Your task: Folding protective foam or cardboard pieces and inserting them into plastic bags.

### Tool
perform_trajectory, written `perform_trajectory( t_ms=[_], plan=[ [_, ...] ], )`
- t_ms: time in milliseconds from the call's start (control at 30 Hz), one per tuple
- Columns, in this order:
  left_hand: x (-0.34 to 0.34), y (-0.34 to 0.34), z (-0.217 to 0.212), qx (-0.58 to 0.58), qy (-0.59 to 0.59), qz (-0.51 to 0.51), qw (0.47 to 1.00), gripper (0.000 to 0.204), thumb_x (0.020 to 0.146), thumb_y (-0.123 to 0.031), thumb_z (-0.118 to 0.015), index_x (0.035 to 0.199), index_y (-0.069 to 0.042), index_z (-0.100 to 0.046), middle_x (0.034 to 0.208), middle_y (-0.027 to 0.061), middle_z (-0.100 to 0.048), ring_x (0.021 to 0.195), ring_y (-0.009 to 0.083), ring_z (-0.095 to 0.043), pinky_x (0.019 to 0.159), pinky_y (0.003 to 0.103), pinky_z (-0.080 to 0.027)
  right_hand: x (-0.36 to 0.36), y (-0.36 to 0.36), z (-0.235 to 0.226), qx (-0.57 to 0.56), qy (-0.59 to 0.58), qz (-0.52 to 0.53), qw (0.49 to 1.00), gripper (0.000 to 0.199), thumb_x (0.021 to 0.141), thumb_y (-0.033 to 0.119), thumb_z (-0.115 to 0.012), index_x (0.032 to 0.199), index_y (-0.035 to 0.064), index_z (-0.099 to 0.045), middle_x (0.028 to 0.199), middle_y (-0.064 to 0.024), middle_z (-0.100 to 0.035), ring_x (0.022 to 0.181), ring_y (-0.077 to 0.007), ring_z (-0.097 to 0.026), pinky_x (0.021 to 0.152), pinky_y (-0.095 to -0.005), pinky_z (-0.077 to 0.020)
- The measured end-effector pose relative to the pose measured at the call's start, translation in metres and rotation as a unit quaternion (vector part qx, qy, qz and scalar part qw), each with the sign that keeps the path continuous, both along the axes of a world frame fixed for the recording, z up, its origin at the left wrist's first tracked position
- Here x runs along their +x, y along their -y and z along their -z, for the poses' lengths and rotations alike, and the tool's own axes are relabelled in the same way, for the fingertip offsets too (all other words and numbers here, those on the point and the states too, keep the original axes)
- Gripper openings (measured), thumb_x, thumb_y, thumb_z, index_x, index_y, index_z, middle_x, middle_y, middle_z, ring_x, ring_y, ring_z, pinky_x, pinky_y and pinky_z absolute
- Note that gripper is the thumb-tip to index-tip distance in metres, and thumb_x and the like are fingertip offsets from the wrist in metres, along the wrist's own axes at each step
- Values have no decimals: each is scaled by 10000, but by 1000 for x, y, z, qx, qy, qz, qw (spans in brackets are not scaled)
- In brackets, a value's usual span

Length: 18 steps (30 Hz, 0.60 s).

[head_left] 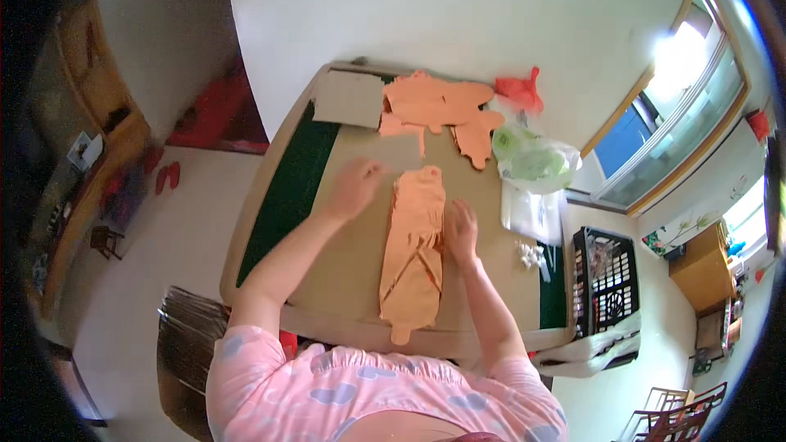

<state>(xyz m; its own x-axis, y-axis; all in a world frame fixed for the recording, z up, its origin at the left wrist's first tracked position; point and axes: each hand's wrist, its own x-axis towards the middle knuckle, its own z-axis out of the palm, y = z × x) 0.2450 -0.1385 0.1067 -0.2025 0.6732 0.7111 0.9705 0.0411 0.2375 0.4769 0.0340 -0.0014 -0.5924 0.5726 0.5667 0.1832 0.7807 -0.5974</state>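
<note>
A long, flat orange piece (416, 213) lies lengthwise in front of me on a brown board (352, 262). Its lower half has creases and crossing strips or slits, and a small tab sticks out at the near end. My left hand (354, 188) is raised to the left of its far end, slightly blurred. The thumb and fingertips there are pinched together, and what they hold, if anything, is too small to make out. My right hand (463, 231) rests at the piece's right edge with its fingers stretched out.
Farther back lie more orange pieces (438, 102) beside a grey-brown sheet (350, 100). A red plastic bag (521, 92), a pale green-printed bag (532, 160), clear plastic bags (528, 211) and small white items (530, 257) are on the right. A black crate (606, 282) stands beside the table.
</note>
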Motion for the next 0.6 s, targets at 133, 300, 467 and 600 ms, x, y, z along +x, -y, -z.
perform_trajectory(
  t_ms=[133, 300, 467, 600],
  plan=[
    [85, 42, 54, -7, -19, 100, 995, 181, 838, -116, -628, 1015, -108, -668, 890, 46, -590, 867, 231, -594, 738, 361, -510, -3, 35, -45, -490, -97, -85, 862, 472, 981, 166, -527, 1422, 91, -376, 960, -81, -619, 803, -126, -557, 717, -277, -491],
    [127, 70, 94, -83, 123, 190, 971, 325, 853, -216, -655, 1148, -82, -632, 1088, 114, -607, 1048, 307, -581, 888, 379, -490, 23, 37, -19, -400, 37, 14, 916, 725, 826, -2, -643, 1456, 147, -315, 757, -26, -565, 674, -101, -541, 603, -253, -478],
    [93, 67, 122, -137, 110, 59, 983, 409, 900, -342, -599, 1236, -109, -589, 1322, 124, -531, 1242, 301, -484, 1056, 484, -351, 50, 47, -14, -360, 113, 22, 926, 686, 827, 18, -631, 1439, 149, -350, 794, -49, -562, 675, -148, -567, 592, -303, -508],
    [85, 71, 136, -185, 92, 49, 977, 375, 910, -348, -579, 1204, -119, -621, 1357, 117, -511, 1305, 278, -430, 1084, 576, -271, 55, 62, -4, -143, 224, 102, 959, 601, 835, 90, -650, 1394, 139, -435, 1013, -133, -604, 888, -250, -612, 783, -406, -516]
  ],
)
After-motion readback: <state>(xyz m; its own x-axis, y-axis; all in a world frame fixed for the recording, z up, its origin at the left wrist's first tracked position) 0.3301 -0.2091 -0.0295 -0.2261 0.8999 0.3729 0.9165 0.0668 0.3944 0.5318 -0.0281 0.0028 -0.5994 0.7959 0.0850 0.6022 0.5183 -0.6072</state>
